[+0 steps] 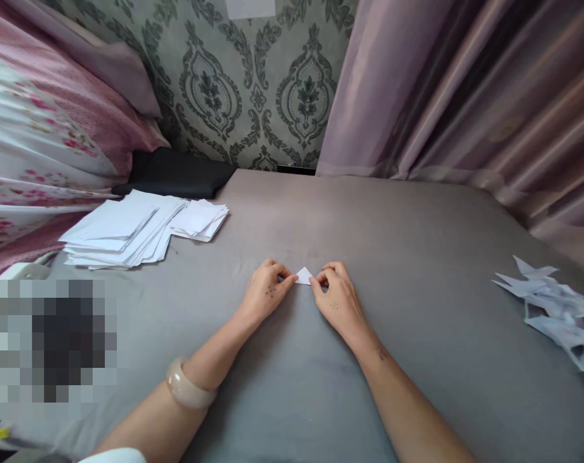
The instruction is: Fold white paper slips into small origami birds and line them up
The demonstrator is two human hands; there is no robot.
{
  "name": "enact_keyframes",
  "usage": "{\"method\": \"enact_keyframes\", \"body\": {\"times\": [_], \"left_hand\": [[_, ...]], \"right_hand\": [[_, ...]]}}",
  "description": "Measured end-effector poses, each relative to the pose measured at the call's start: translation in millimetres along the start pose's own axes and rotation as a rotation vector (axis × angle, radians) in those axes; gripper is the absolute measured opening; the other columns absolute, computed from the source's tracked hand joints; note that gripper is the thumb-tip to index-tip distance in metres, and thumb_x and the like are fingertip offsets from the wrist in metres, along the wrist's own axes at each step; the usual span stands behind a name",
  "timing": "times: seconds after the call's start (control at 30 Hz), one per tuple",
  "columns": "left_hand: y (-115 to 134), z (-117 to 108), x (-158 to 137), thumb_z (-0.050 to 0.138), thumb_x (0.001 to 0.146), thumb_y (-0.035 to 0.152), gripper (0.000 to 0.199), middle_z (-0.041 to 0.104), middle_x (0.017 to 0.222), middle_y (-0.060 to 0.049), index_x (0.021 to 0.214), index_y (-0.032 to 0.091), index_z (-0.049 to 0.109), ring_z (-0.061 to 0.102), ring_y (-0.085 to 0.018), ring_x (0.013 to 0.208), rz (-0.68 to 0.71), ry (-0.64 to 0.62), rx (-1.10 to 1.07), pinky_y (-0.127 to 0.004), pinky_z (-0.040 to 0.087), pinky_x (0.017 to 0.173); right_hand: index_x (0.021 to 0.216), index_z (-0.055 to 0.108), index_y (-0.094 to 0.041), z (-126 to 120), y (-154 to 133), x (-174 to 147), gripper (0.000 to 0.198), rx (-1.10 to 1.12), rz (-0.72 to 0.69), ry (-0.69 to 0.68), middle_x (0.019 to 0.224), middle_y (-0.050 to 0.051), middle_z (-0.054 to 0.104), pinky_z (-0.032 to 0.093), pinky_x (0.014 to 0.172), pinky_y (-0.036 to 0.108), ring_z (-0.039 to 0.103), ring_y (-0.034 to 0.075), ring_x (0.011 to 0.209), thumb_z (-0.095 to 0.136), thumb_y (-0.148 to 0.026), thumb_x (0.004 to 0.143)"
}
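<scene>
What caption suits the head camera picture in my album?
Bare left hand and bare right hand pinch a small white paper triangle over grey cloth.

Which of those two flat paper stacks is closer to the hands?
The smaller stack, on the right: it lies closer to the left hand. The larger stack sits beside it, farther left.

The triangle (304,276) is matt paper, the bangle (188,387) smooth and glossy.
</scene>
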State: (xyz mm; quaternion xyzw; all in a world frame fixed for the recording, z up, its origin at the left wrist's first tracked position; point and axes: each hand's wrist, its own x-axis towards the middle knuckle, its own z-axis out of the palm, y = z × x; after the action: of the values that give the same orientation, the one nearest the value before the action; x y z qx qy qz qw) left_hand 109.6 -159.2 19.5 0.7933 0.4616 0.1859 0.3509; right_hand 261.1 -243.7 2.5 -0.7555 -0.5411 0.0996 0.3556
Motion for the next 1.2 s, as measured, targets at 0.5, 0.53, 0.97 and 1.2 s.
{"method": "enact_keyframes", "body": {"times": [0.5, 0.53, 0.97, 1.2], "left_hand": [[-0.5, -0.7, 5.0, 0.062, 0.083, 0.035, 0.02, 0.057, 0.092, -0.007, 0.077, 0.016, 0.066, 0.053, -0.015, 0.071, 0.035, -0.028, 0.086, -0.029, 0.042, 0.067], [-0.9, -0.7, 5.0, 0.062, 0.083, 0.035, 0.02, 0.056, 0.093, -0.007, 0.077, 0.016, 0.065, 0.053, -0.015, 0.072, 0.039, -0.032, 0.089, -0.029, 0.042, 0.068], [-10.6, 1.8, 1.3, 0.056, 0.088, 0.034, 0.017, 0.05, 0.097, -0.005, 0.084, 0.017, 0.057, 0.05, -0.013, 0.07, 0.079, -0.03, 0.101, -0.028, 0.04, 0.066], [-16.6, 1.0, 2.9, 0.056, 0.087, 0.026, 0.01, 0.05, 0.095, -0.005, 0.085, 0.016, 0.059, 0.049, -0.012, 0.071, 0.11, -0.037, 0.054, -0.027, 0.04, 0.065]], "right_hand": [[0.069, 0.058, -0.019, -1.1, -0.8, 2.7, 0.015, 0.018, 0.055, -0.037, 0.103, 0.01, 0.057, 0.049, 0.075, 0.034, 0.06, 0.017, 0.074, 0.057, -0.027, 0.081], [0.068, 0.058, -0.019, -1.3, -0.7, 3.1, 0.016, 0.022, 0.057, -0.042, 0.103, 0.01, 0.057, 0.049, 0.075, 0.034, 0.06, 0.017, 0.074, 0.057, -0.027, 0.081], [0.079, 0.053, -0.02, -8.5, 4.4, 4.7, 0.01, 0.081, 0.058, -0.123, 0.1, 0.007, 0.051, 0.048, 0.078, 0.036, 0.056, 0.017, 0.077, 0.058, -0.028, 0.082], [0.076, 0.054, -0.02, -12.8, 7.8, 8.6, 0.009, 0.13, 0.108, -0.199, 0.101, 0.006, 0.049, 0.047, 0.078, 0.033, 0.055, 0.015, 0.077, 0.058, -0.025, 0.081]]}}
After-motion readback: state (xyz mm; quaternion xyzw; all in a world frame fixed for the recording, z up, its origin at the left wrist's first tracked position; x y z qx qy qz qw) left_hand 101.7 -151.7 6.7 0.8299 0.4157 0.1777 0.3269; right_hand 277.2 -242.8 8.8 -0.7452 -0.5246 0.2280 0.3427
